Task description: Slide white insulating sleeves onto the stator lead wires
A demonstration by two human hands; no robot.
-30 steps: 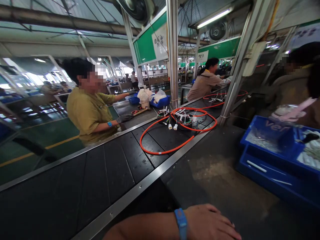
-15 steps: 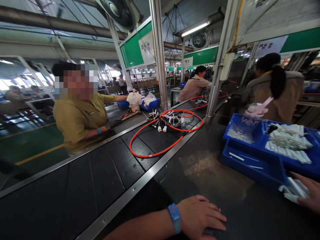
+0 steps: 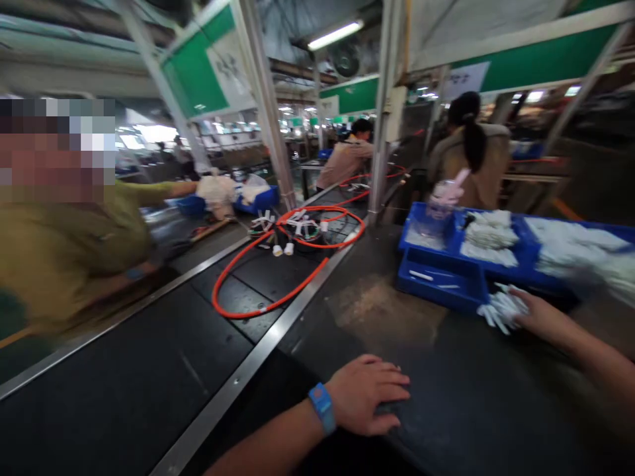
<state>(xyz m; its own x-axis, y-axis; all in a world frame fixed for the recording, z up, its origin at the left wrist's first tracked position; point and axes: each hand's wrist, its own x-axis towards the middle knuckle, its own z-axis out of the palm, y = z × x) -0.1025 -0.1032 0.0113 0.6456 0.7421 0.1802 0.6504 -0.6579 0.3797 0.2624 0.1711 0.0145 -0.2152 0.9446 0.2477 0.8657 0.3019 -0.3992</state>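
Note:
My left hand [image 3: 368, 395], with a blue band on its wrist, lies flat on the dark worktop [image 3: 436, 370], fingers spread and holding nothing. Over at the right, my right hand [image 3: 540, 316] is closed around a bunch of short white tubes [image 3: 501, 309], their ends fanning out past the fingers. That bunch is just beside the corner of a shallow blue tray [image 3: 441, 296], where a few thin white pieces lie. Behind it, blue bins [image 3: 520, 258] hold heaps of white tubes [image 3: 491, 235], and a clear cup [image 3: 437, 208] stands in one of them.
An orange hose [image 3: 238, 313] loops over wire bundles with white connectors [image 3: 283, 250] on the dark line to the left. A metal rail [image 3: 270, 337] separates that line from my worktop. A co-worker [image 3: 74, 238] stands across it, and others work farther back.
The view has swung to the right, bringing more of my right hand and its white tubes into sight. My left hand stays on the worktop, fingers still spread.

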